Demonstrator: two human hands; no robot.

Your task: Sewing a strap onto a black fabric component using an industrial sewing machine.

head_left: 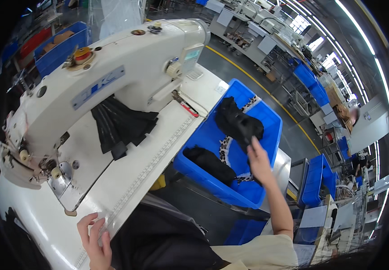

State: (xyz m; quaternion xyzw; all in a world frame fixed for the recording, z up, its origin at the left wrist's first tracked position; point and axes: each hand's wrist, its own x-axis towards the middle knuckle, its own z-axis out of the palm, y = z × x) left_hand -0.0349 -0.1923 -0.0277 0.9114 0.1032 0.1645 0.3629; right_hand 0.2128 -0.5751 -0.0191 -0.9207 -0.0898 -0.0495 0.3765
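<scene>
My right hand (259,159) reaches over a blue plastic bin (273,123) on the right, its fingers closed at the lower end of a black fabric piece (237,119). Another bundle of black fabric (210,164) lies in the bin's near left part. Strips of leopard-print fabric (224,149) show between the two. My left hand (96,243) is at the near edge of the white sewing table (140,157), fingers apart and slightly bent, holding nothing. On the table, under the sewing machine's arm, several black fabric strips (120,123) lie fanned out.
A large white sewing machine (127,58) stands across the table, its needle area (48,166) at left. A ruler strip (145,166) runs along the table's front, with a small red tool (189,109) by its far end. Beyond are workbenches and blue bins (313,180).
</scene>
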